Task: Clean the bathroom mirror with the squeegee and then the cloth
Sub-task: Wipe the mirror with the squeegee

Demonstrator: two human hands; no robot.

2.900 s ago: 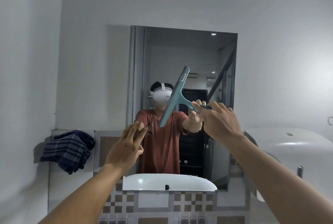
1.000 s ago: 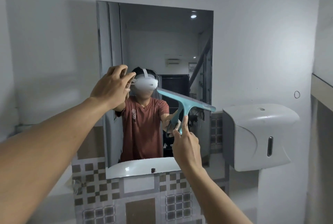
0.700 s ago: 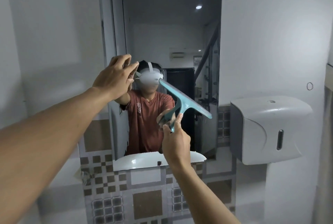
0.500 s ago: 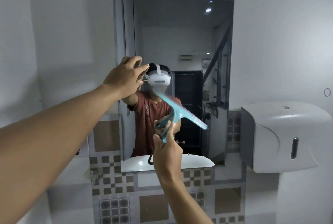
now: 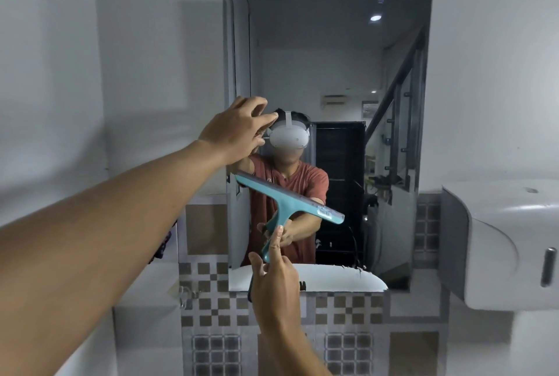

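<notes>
A tall rectangular mirror hangs on the white wall ahead. My right hand grips the handle of a teal squeegee, whose blade lies slanted across the mirror's lower left part, its left end higher. My left hand rests against the mirror's left edge, fingers spread and holding nothing. Only a dark sliver of the cloth shows behind my left forearm.
A white paper dispenser is mounted on the wall to the right of the mirror. Patterned brown and grey tiles run below the mirror. A white sink is reflected at the mirror's bottom edge.
My right hand has carried the squeegee down and to the left across the glass. My left hand stays at the mirror's left edge. The view has shifted left.
</notes>
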